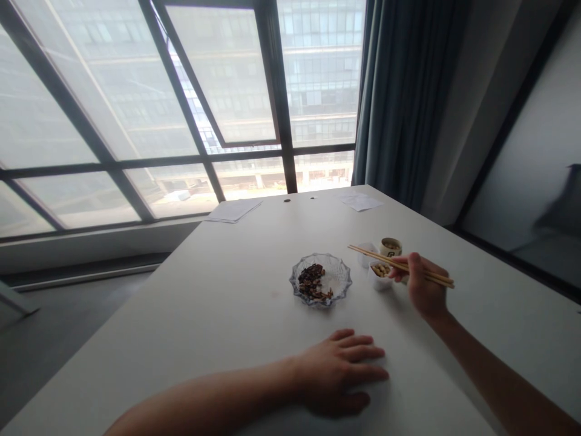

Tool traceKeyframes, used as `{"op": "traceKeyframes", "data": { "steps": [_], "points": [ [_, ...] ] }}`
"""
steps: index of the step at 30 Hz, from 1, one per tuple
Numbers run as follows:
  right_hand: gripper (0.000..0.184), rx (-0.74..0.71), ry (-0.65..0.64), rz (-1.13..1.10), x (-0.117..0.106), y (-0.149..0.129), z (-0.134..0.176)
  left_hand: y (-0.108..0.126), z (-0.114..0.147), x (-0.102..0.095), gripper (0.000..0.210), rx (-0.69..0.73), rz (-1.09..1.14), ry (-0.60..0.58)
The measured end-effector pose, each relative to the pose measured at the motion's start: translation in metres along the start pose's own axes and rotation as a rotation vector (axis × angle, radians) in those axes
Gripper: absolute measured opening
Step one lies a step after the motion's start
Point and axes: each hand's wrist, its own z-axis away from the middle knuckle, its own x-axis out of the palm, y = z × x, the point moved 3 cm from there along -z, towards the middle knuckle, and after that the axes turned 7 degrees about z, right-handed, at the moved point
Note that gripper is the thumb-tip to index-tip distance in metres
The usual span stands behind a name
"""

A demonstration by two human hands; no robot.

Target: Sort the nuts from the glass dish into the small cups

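Note:
My right hand (425, 287) grips a pair of wooden chopsticks (372, 251), whose tips point left above the small containers. Just left of its fingers is a small white cup (380, 284) with pale yellowish-brown pieces in it. Behind that stand a cream cup (391, 246) with a dark mark and contents, and a whitish translucent cup (364, 259) partly hidden by the chopsticks. A scalloped clear glass dish (342, 281) holds dark brown dried pieces (313, 280), mostly on its left side. My left hand (342, 372) lies flat on the table in front of the dish, fingers spread, holding nothing.
The white table (204, 315) reaches toward the window. Papers lie at its far left (233, 210) and a paper sheet (361, 201) at its far right. A small dark round spot (287, 200) is near the far edge. A dark curtain (403, 103) hangs behind, on the right.

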Motion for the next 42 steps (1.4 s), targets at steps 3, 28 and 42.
{"op": "traceKeyframes", "data": {
  "steps": [3, 28, 42],
  "points": [
    [0.046, 0.005, -0.148, -0.050, 0.013, 0.002, 0.011, -0.001, 0.000, 0.001, 0.051, 0.003, -0.001, 0.009],
    [0.043, 0.065, -0.435, -0.059, 0.056, 0.025, 0.041, 0.002, 0.000, -0.001, 0.051, 0.001, -0.004, -0.003],
    [0.046, -0.131, -0.366, 0.090, 0.053, 0.018, 0.036, 0.001, 0.000, -0.001, 0.051, -0.002, 0.011, -0.003]
  ]
}}
